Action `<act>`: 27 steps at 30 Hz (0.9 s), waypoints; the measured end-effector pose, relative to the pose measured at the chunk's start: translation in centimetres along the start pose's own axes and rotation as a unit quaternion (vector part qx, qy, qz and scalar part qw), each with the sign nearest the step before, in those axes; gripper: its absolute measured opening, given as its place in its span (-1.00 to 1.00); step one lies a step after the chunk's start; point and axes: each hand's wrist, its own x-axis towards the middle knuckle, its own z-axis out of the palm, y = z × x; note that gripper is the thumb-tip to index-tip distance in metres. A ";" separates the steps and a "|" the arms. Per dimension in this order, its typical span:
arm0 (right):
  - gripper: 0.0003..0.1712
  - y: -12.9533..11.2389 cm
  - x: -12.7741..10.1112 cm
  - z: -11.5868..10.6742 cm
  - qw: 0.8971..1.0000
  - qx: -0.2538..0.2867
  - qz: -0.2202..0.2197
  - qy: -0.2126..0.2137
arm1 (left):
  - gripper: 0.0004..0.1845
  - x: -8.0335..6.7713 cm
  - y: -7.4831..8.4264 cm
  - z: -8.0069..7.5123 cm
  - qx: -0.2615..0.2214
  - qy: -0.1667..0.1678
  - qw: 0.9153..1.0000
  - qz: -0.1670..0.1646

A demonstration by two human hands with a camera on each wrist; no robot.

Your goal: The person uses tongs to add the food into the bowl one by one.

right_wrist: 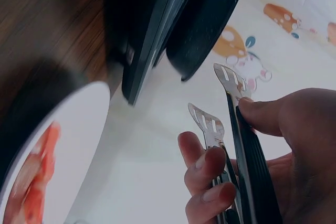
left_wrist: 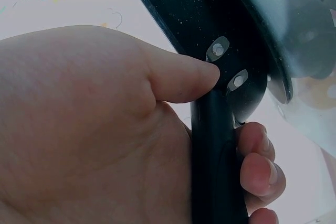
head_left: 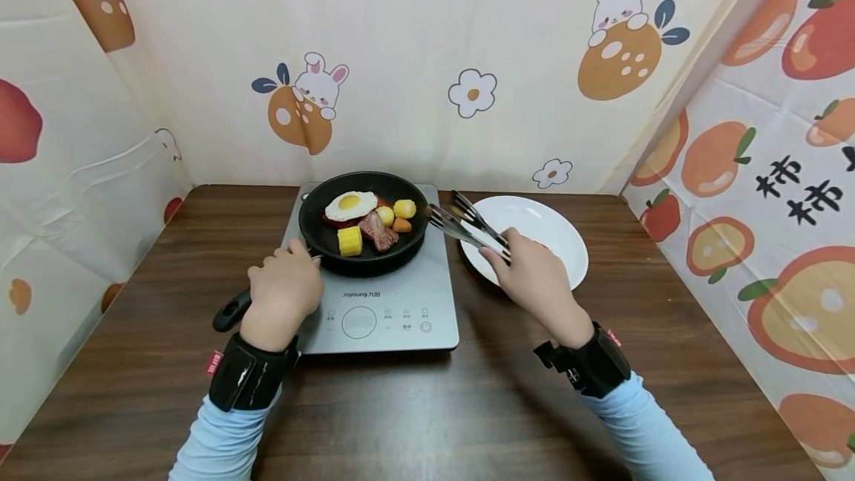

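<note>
My left hand (head_left: 286,292) grips the black handle (left_wrist: 218,177) of a frying pan (head_left: 314,237), the thumb near the two rivets. In the pan lie a fried egg (head_left: 350,203), a piece of corn (head_left: 349,241), a brown-pink piece of meat (head_left: 379,231), yellow chunks (head_left: 404,208) and a small orange piece (head_left: 401,225). My right hand (head_left: 534,273) holds metal tongs (head_left: 470,227) with dark handles over the plate's left edge. Their slotted tips (right_wrist: 231,80) are apart, with nothing between them, close to the pan's right rim. Red-and-pink food (right_wrist: 37,177) lies on the white plate (head_left: 573,243), mostly hidden by the hand in the head view.
Under the pan is a silver induction cooker (head_left: 394,321) with a touch panel at its front. Both cooker and plate stand on a dark wooden table (head_left: 401,421). Printed curtains (head_left: 401,36) close off the back and both sides.
</note>
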 end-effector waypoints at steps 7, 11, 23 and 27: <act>-0.48 3.5 -1.4 -1.3 0.999 -0.014 0.037 -0.017 | -0.54 0.0 0.0 0.0 0.003 0.002 1.000 0.001; -0.46 5.7 -2.3 -1.8 0.998 -0.020 0.045 -0.024 | -0.54 0.1 0.0 0.0 0.001 -0.001 1.000 -0.001; -0.36 11.0 -4.5 -1.8 0.990 -0.030 0.092 -0.102 | -0.55 0.0 -0.1 0.0 0.004 -0.001 1.000 0.001; -0.30 12.3 -4.7 -2.0 0.984 -0.019 0.104 -0.140 | -0.55 0.0 -0.1 0.0 0.005 -0.002 1.000 0.002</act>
